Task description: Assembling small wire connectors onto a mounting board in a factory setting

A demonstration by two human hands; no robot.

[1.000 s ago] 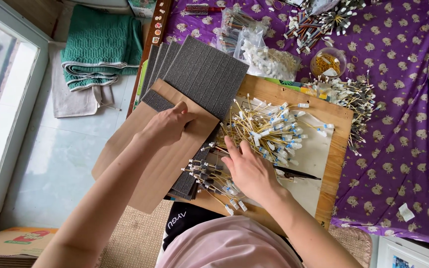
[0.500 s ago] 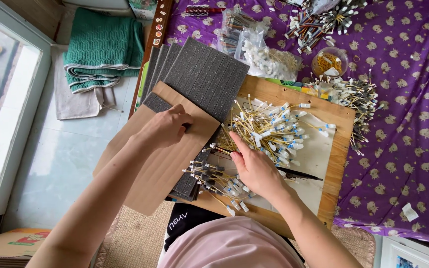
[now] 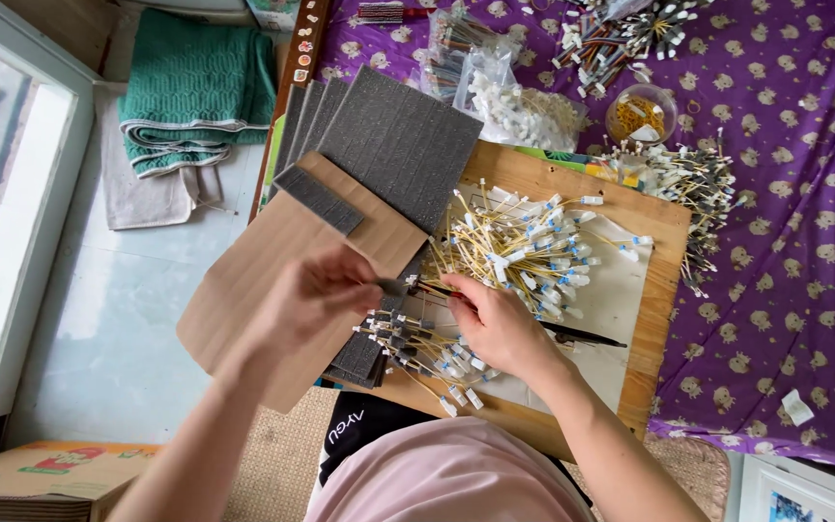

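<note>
Fingers (image 3: pixel 364 282) of the left hand (image 3: pixel 316 300) are pinched shut on the end of a thin dark-tipped stick (image 3: pixel 408 287), held over the brown cardboard sheet (image 3: pixel 263 290). Right hand (image 3: pixel 500 324) lies just beside it, fingers curled loosely around the other end of the same stick; how firmly they grip cannot be told.

Containers: a small round clear plastic tub (image 3: pixel 640 114), beyond the square wooden board (image 3: pixel 659 280), holds yellow bits with a white scrap on top. Clear plastic bags (image 3: pixel 495 87) beside the tub hold white pieces and dark sticks; contents are hard to make out.

Position: the held stick sits at the board's near-left edge, between a heap of white-capped bamboo sticks (image 3: pixel 524 246) on the board and a smaller bundle (image 3: pixel 417 348) nearer the body. Grey ribbed foam sheets (image 3: pixel 398 145) fan out beyond the cardboard, which partly covers them.

Obscured: the stick's middle is hidden by the right fingers. A dark slim tool (image 3: pixel 587 337) shows only partly past the right wrist.
</note>
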